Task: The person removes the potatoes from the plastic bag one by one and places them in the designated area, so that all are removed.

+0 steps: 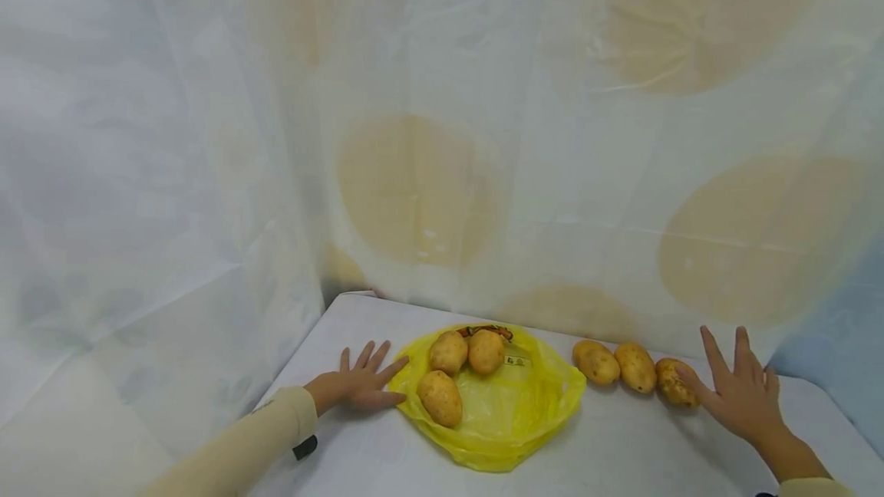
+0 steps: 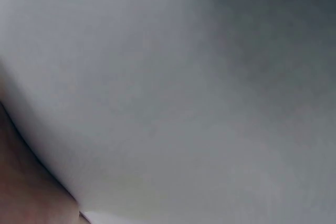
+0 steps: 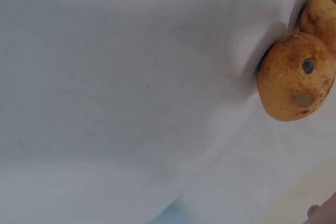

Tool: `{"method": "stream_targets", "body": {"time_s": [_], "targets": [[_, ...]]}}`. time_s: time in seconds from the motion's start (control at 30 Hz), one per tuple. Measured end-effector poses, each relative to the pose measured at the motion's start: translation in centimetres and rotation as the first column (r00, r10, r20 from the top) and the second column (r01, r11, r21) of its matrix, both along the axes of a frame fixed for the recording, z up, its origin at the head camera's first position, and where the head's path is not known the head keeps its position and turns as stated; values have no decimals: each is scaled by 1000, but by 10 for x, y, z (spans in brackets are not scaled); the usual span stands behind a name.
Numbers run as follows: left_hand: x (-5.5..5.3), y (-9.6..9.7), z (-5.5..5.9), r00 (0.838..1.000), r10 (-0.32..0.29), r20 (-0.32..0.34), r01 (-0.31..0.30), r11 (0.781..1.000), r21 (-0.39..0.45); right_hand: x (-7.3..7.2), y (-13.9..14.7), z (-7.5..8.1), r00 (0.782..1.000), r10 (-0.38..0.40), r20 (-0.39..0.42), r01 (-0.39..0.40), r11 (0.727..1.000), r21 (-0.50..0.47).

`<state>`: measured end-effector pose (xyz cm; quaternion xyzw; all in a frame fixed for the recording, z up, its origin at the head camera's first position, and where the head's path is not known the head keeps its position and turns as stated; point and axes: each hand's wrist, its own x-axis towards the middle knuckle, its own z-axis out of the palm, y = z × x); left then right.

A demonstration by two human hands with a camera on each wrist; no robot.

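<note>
A yellow plastic bag (image 1: pixel 511 420) lies spread on the white table, its rim forming a rough circle. Three potatoes (image 1: pixel 440 399) rest on its left and back part. My left hand (image 1: pixel 364 386) has its fingers spread at the bag's left edge; a fingertip or two meets the yellow plastic. To the right of the bag, three more potatoes (image 1: pixel 596 363) stand in a row. Over the table beside the rightmost potato (image 3: pixel 296 77), my right hand (image 1: pixel 746 397) is spread with nothing in it. Its thumb overlaps that potato in the head view; contact cannot be told.
A pale curtain (image 1: pixel 552 175) with tan circles hangs right behind the table's back edge. White sheeting (image 1: pixel 138 251) closes off the left side. The white tabletop (image 1: pixel 621 451) extends in front of the bag and potatoes. The left wrist view shows mostly blurred white surface.
</note>
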<state>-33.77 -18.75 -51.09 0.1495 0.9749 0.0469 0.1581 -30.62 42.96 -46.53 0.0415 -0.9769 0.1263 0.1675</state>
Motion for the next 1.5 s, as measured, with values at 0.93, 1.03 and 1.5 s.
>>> {"method": "stream_targets", "body": {"time_s": [0.93, 1.03, 1.5], "targets": [[4, 1, 3, 1000, 16, 10, -16, 1000, -11, -14, -120, 43, 937, 321, -141, -300, 942, 151], [5, 3, 3, 1000, 11, 18, -10, 1000, -6, -16, -127, 41, 928, 347, -138, -323, 931, 170], [4, 3, 6, 1000, 9, 6, -9, 1000, -15, -26, -164, 55, 927, 357, -110, -325, 916, 236]]}}
